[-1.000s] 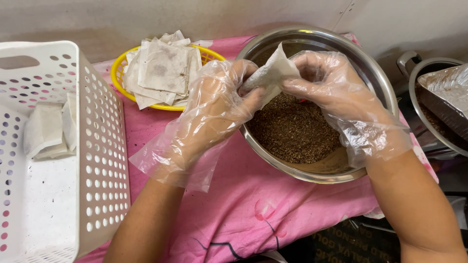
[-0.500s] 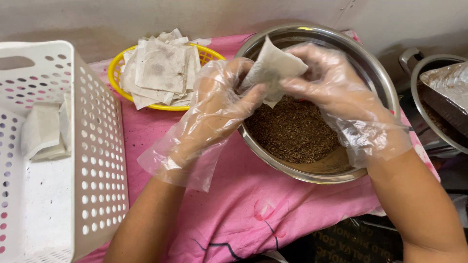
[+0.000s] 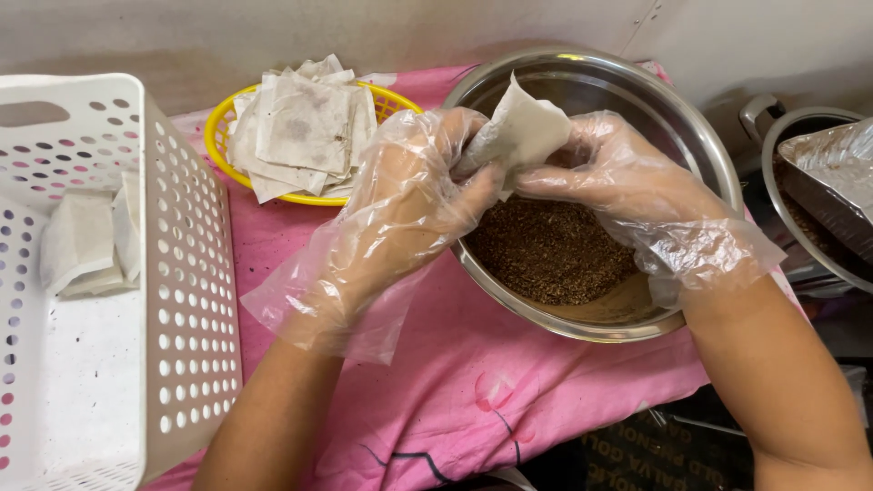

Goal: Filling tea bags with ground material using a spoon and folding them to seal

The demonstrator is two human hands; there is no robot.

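Both hands wear loose, clear plastic gloves and meet over the wide, round stainless-steel bowl (image 3: 709, 155), which sits on a pink cloth (image 3: 509, 391) spread over the table. The left hand (image 3: 409, 200) and the right hand (image 3: 627, 182) are close together, both clamped on a small white paper filter pouch (image 3: 523, 132). The left fingers pinch its near edge while the right fingers grip its far side, so the pouch is held up just above the bowl with one corner pointing upward. Inside the bowl lies a heap of dark brown, coarse granules (image 3: 550, 250), directly under the pouch.

To the left of the bowl, a shallow yellow plastic basket (image 3: 218, 136) carries a loose stack of flat white paper pouches (image 3: 300, 123). Further left stands a white perforated plastic crate (image 3: 191, 300), and several filled white pouches (image 3: 86, 241) lean against its far inner wall. At the right edge, a second round metal pot (image 3: 773, 145) holds a silvery foil bag (image 3: 832, 173), well apart from the hands.
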